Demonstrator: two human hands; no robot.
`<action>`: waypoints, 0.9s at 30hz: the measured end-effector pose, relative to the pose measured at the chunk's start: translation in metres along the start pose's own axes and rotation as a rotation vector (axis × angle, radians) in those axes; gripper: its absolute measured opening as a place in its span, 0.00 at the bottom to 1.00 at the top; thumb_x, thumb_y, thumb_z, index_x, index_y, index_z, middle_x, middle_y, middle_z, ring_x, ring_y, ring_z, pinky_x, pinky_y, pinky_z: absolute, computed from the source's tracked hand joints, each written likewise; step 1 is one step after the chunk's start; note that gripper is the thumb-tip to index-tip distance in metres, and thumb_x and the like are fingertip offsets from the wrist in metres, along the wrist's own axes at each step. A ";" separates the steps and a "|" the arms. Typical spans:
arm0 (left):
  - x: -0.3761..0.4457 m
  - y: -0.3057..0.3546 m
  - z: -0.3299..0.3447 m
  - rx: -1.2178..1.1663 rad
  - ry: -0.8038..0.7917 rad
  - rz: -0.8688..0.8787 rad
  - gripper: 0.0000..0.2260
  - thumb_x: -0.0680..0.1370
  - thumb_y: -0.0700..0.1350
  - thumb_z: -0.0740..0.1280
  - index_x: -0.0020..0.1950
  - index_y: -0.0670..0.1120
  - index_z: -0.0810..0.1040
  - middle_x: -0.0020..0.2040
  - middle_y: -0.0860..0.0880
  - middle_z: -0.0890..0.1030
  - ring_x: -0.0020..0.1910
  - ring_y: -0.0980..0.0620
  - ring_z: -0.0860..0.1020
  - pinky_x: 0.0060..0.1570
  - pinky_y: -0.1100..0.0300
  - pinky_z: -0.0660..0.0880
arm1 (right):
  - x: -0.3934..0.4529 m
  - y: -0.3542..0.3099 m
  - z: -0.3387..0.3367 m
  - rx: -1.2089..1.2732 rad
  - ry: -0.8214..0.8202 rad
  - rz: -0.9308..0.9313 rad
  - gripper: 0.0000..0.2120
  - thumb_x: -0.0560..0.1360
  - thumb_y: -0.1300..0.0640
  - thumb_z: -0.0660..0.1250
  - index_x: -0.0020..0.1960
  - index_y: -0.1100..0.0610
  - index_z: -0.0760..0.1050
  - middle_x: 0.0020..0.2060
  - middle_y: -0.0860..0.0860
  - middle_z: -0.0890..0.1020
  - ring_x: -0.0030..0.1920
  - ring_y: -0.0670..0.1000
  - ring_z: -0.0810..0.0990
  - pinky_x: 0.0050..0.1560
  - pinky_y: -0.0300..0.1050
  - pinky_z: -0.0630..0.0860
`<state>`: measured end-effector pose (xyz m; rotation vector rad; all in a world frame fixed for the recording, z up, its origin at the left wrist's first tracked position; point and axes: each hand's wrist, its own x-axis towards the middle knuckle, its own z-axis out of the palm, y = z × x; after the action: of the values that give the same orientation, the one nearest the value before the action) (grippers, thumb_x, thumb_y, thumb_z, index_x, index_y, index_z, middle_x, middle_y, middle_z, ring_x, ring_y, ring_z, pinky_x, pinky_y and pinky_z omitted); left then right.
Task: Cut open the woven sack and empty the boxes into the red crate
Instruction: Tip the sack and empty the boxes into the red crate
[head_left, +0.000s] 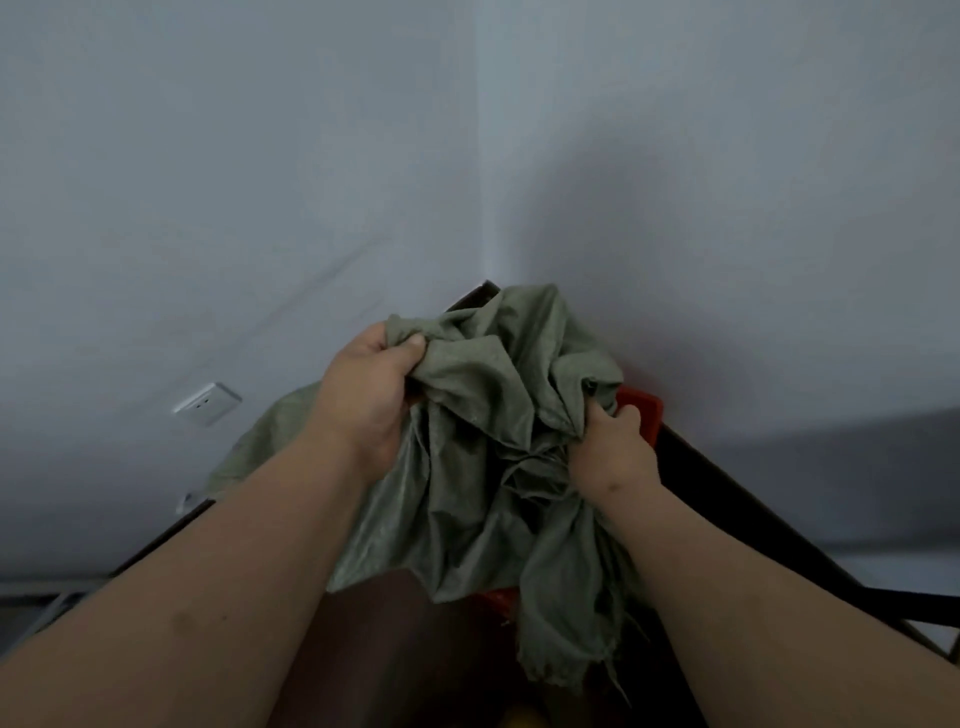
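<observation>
A crumpled grey-green woven sack (488, 415) is bunched up in the middle of the view, held over a dark table corner. My left hand (369, 384) grips a fold of it at the upper left, thumb pressed into the cloth. My right hand (613, 447) grips another bunch at the right side. A frayed end of the sack hangs down at the lower right. Only small parts of the red crate (644, 415) show behind and below the sack; its inside is hidden. No boxes are visible.
The dark table (727, 499) fits into a corner of two pale grey walls. A white wall socket (208, 402) sits low on the left wall. A second green sack (254, 452) lies behind my left forearm.
</observation>
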<state>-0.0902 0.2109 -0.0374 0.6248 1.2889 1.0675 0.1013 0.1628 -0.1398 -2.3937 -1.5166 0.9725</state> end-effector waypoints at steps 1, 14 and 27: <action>0.001 -0.001 0.006 0.020 -0.023 0.017 0.10 0.80 0.34 0.59 0.44 0.40 0.78 0.32 0.47 0.83 0.31 0.53 0.82 0.32 0.62 0.79 | 0.006 0.004 0.005 0.022 0.023 -0.030 0.21 0.77 0.53 0.58 0.70 0.46 0.64 0.60 0.59 0.67 0.49 0.61 0.72 0.47 0.46 0.69; 0.022 -0.077 0.048 0.904 -0.321 0.254 0.10 0.79 0.41 0.64 0.42 0.36 0.78 0.39 0.43 0.81 0.38 0.50 0.76 0.40 0.60 0.72 | 0.020 0.027 0.000 0.462 -0.286 0.511 0.19 0.77 0.52 0.62 0.63 0.62 0.74 0.57 0.61 0.80 0.56 0.61 0.80 0.58 0.51 0.78; 0.024 -0.077 0.064 1.086 -0.698 0.282 0.08 0.77 0.45 0.65 0.42 0.42 0.76 0.34 0.48 0.76 0.35 0.50 0.74 0.39 0.57 0.70 | 0.036 -0.005 -0.005 1.269 -0.440 0.814 0.22 0.70 0.51 0.63 0.62 0.56 0.76 0.57 0.60 0.81 0.56 0.63 0.79 0.57 0.66 0.74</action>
<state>-0.0091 0.2114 -0.1005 1.8451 1.0734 0.1901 0.1105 0.1965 -0.1499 -1.7168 0.2820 1.8743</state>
